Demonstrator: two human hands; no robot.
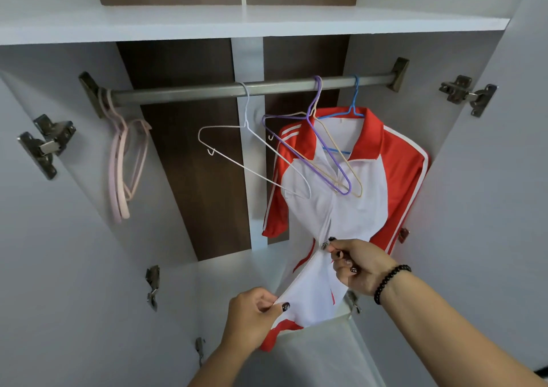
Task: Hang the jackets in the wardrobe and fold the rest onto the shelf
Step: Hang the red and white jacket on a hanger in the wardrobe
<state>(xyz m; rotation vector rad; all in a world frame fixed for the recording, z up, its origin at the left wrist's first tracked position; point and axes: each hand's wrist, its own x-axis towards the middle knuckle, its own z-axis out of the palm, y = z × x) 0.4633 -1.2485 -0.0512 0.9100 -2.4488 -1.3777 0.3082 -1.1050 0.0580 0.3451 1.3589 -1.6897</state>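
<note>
Our hands are both working low on the jacket [341,208]: the right hand [360,265] is pinching the zip pull [325,245], the left hand [252,317] is gripping the hem below it, nearer us. The jacket is hanging on the blue hanger [353,112] at the right of the rail [207,91], zip line running up and away from us, so we are judging the pull goes upward.

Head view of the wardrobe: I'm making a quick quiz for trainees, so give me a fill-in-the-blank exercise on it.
1. The red-and-white jacket hangs on the ____ hanger.
2. The right hand pinches the jacket's ____.
3. The left hand holds the jacket's lower ____.
4. The pink hangers hang at the rail's ____ end.

Missing words: blue; zipper pull; hem; left
</note>
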